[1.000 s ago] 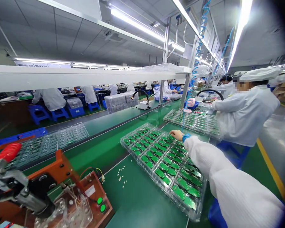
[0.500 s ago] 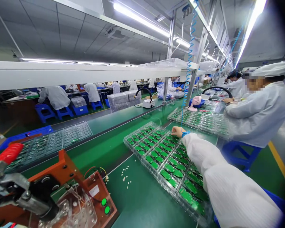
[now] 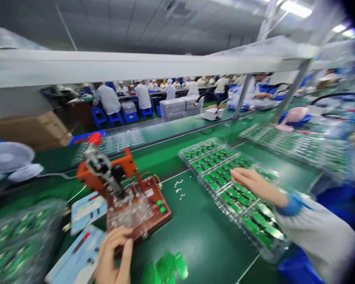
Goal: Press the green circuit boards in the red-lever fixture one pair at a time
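My right hand (image 3: 253, 183) is over a clear plastic tray (image 3: 221, 203) filled with rows of green circuit boards (image 3: 238, 191). Its fingers are pressed together in a pinch, and whatever may be between them is hidden. At the bottom, my left hand (image 3: 114, 254) stays by the front edge of a brown test fixture (image 3: 159, 221), thumb and fingers apart, with nothing seen in it. The fixture has a red-handled toggle clamp (image 3: 102, 161), a clear plate and two green buttons. Several loose green boards (image 3: 167, 268) lie in a blurred heap right of my left hand.
Small white bits (image 3: 179, 189) are scattered between fixture and tray. Two light-blue boxes with red displays (image 3: 87, 211) sit left of the fixture. A bagged tray of boards (image 3: 20, 236) is at lower left, a white fan (image 3: 10, 157) behind it. A white shelf (image 3: 136, 65) crosses above.
The view has swung left and down, bringing my left hand, the loose boards and the blue boxes into sight. My right hand has drawn back from the far part of the tray toward me.
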Available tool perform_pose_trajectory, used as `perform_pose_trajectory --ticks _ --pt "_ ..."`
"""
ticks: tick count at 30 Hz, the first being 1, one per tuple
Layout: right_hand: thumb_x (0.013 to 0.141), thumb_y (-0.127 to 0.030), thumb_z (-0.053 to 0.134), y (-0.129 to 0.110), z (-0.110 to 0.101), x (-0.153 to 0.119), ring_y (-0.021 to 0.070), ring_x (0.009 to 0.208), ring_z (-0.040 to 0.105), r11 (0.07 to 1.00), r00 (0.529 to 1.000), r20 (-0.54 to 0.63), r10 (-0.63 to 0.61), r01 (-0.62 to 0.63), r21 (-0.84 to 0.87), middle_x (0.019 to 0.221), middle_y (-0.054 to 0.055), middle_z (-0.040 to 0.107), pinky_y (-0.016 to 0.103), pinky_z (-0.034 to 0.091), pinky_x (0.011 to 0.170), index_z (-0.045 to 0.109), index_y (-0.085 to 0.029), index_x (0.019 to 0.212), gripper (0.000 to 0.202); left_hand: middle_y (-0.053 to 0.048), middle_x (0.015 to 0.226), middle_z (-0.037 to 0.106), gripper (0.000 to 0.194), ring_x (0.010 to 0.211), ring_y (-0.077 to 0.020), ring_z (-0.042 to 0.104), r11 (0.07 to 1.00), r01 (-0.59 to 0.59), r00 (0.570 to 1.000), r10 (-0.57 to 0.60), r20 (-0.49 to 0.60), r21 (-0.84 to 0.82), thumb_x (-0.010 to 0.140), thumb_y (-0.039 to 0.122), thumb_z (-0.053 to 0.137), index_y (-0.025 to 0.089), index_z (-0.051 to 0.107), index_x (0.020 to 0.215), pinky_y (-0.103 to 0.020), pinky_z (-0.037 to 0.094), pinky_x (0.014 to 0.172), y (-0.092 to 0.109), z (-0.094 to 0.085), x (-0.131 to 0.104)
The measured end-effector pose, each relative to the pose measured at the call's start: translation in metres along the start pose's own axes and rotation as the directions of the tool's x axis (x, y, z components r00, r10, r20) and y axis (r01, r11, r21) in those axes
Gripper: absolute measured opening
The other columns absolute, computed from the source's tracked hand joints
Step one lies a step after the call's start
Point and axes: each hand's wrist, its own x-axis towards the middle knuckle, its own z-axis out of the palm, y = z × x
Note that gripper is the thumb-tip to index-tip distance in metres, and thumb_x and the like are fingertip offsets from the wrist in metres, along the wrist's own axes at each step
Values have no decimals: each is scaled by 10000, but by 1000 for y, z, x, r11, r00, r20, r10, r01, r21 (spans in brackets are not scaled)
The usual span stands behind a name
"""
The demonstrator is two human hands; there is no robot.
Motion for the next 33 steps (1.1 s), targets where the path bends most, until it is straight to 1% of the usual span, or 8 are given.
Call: perform_pose_trajectory --ticks 2,4,8,12,17,22,27,33 --pt "1044 -596 351 -40 33 -41 143 562 555 963 945 289 -150 74 259 640 -10 610 258 445 534 694 -236 839 538 -39 936 702 119 973 -222 668 998 -63 998 63 31 4 954 235 592 229 598 835 -372 536 894 3 -3 0" --pt "1038 -485 474 -76 67 -74 157 716 660 919 840 439 -319 160 361 814 2 715 264 524 679 737 -277 937 351 -29 921 705 120 941 -196 675 994 -108 993 107 57 16 962 188 582 226 601 850 -330 547 858 8 -7 1" --pt "982 -315 633 -111 128 -103 200 1043 690 864 780 399 -482 348 364 1077 6 759 332 549 946 725 -298 1045 113 -49 975 737 119 921 -189 709 976 -207 967 194 165 65 965 141 588 219 670 1006 -308 578 822 16 -26 -3" --pt "876 -340 776 -100 162 -103 257 1215 648 860 774 382 -505 411 304 1287 36 723 423 548 1037 719 -292 1080 217 -51 985 758 124 928 -193 717 973 -205 901 146 410 105 971 159 610 227 704 1012 -321 590 844 14 -58 -22" --pt "880 -362 766 -81 175 -108 290 1264 621 871 770 414 -485 380 311 1307 56 719 487 532 1060 721 -296 1070 207 -63 1112 765 97 1061 -236 690 973 -125 819 -8 574 192 942 242 687 256 740 1022 -394 600 918 10 -87 -52" --pt "905 -419 736 -87 161 -97 270 1218 646 859 757 445 -479 301 414 1269 56 728 453 533 1046 734 -297 1008 160 -89 1197 750 164 1144 -286 657 972 -95 793 -57 607 215 887 253 748 255 753 1051 -473 595 953 4 -87 -68" --pt "899 -430 744 -121 151 -43 268 1229 640 800 794 245 -556 431 417 1286 67 721 456 511 1067 725 -275 1021 199 -76 1239 736 221 1169 -318 633 972 -111 793 -39 608 208 859 232 769 251 739 1077 -535 585 946 -5 -84 -72" --pt "863 -294 784 -167 187 21 260 1093 679 698 717 84 -692 635 331 1102 64 772 446 559 986 733 -247 1007 160 -42 1231 741 237 1160 -325 634 971 -109 790 -44 611 211 843 205 783 265 726 1065 -564 579 934 -8 -84 -76"
